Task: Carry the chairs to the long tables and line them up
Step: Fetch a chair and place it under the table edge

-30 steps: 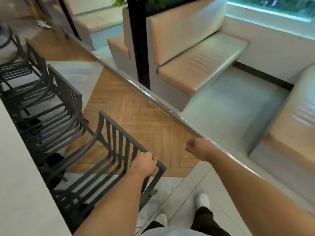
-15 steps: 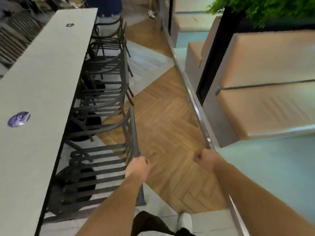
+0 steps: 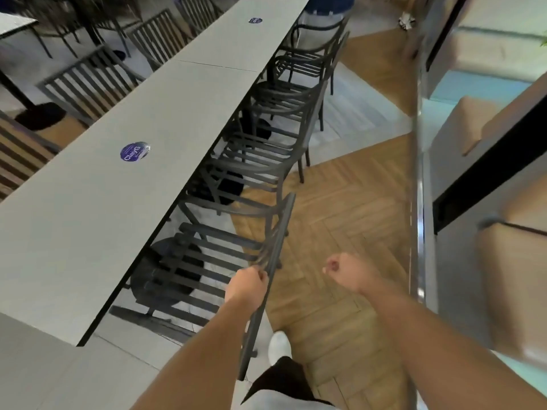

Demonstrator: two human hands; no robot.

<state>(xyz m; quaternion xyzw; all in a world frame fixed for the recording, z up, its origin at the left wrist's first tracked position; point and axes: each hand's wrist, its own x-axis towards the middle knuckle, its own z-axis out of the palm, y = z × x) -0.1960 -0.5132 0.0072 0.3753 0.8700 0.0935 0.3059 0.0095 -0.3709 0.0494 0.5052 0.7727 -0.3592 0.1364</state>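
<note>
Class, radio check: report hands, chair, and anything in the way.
Left hand gripping chair backrest. Right hand fisted, empty. Chair at long table, beside the row. Nothing blocking.

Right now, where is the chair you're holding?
In the head view, the nearest chair sits low and centre-left, tucked against the long table at the near end of the row; the left hand grips its backrest top.

Reads "ClayG" in white letters on a round purple sticker [image 3: 133, 151], stuck on the near stretch of the long grey surface [image 3: 88, 208]. A second round sticker [image 3: 255, 20] far along the same surface, too small and blurred to read.
</note>
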